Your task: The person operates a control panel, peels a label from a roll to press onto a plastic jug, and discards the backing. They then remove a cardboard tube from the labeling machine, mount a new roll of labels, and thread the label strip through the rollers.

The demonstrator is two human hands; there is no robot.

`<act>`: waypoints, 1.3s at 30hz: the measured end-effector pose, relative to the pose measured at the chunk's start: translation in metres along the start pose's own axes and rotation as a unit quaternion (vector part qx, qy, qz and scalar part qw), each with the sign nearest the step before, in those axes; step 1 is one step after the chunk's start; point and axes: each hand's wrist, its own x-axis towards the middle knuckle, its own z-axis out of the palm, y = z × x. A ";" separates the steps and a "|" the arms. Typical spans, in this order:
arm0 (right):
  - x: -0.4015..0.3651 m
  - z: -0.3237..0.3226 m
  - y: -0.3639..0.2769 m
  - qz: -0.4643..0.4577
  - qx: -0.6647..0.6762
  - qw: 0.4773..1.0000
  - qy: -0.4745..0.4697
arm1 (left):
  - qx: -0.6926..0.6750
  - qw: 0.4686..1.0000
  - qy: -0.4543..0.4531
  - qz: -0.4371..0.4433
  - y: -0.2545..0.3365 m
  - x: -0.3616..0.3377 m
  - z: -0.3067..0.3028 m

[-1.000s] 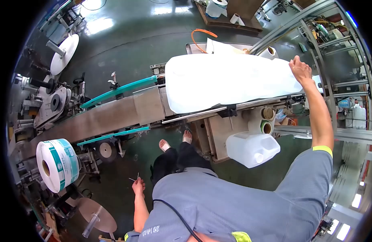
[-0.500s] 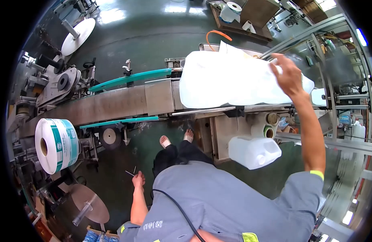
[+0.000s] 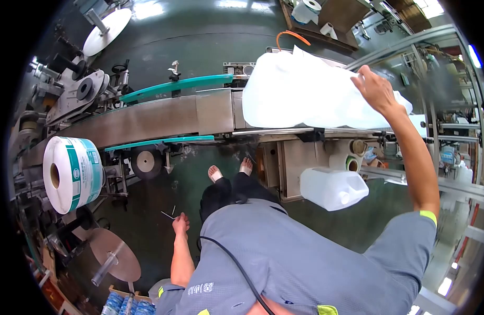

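Note:
My left hand hangs low at the left of my body, closed around a thin, bent metal hex key. My right arm reaches across to the white plastic jugs lying on the conveyor. At their right part, my right hand has its fingers curled in at the upper edge of a jug. Glare washes out the white surface, so the borders between the jugs are lost. Nearer to me, below the conveyor edge, sits another translucent jug with a handle.
The conveyor runs leftward between green guide rails to a labelling machine. A large label roll and a disc on a spindle stand at the left. A metal frame rises at the right. An orange hose loops behind the jugs.
The view has shifted a little. My right hand's fingers have moved toward the far upper edge of the jugs. My left hand keeps the hex key, and the jugs stay in place.

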 end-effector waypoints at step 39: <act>0.017 -0.047 -0.172 -0.232 0.081 0.946 0.210 | -0.021 0.997 0.048 -0.051 -0.042 -0.010 -0.006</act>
